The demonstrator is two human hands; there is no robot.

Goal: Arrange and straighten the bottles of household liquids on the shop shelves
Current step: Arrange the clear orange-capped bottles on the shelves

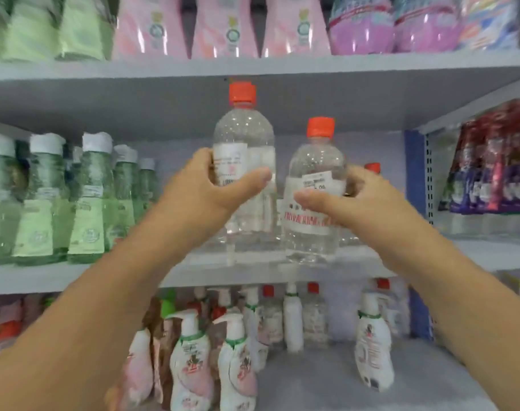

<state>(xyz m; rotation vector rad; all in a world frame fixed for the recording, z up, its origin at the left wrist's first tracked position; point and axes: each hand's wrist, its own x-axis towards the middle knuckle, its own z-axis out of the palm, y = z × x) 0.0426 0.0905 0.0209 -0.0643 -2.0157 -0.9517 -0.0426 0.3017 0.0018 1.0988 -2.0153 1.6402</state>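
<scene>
We face a grey shop shelving unit, and its middle shelf [75, 275] carries the work. Above it the top shelf [253, 68] holds pale green refill pouches [45, 28] at its left end, pink pouches [223, 25] across the middle and purple ones [395, 25] toward the right end. Along the left stretch of the middle shelf stands a crowded block of green bottles with white caps [60, 197], reaching the front edge. A neighbouring bay to the right holds red and purple sachet packs [490, 161]. On the bottom shelf [327, 378] we see white pump bottles [190, 360] in the middle, one more standing apart toward the right, and small clear bottles with red caps behind them. Our left hand [214, 188] grips the taller clear bottle with an orange cap [244, 134], fingers round its far side and thumb across the front below the white label; this bottle is upright over the middle of the middle shelf, but we cannot tell whether its base rests on the board. Our right hand [341, 197] grips a second clear bottle with an orange cap [315, 185], thumb on the front label and fingers curled behind; it stands just beside the first, to its right, near the shelf's front edge, and whether it touches the board is unclear. Behind the right hand the orange cap of a third bottle [373, 167] shows.
</scene>
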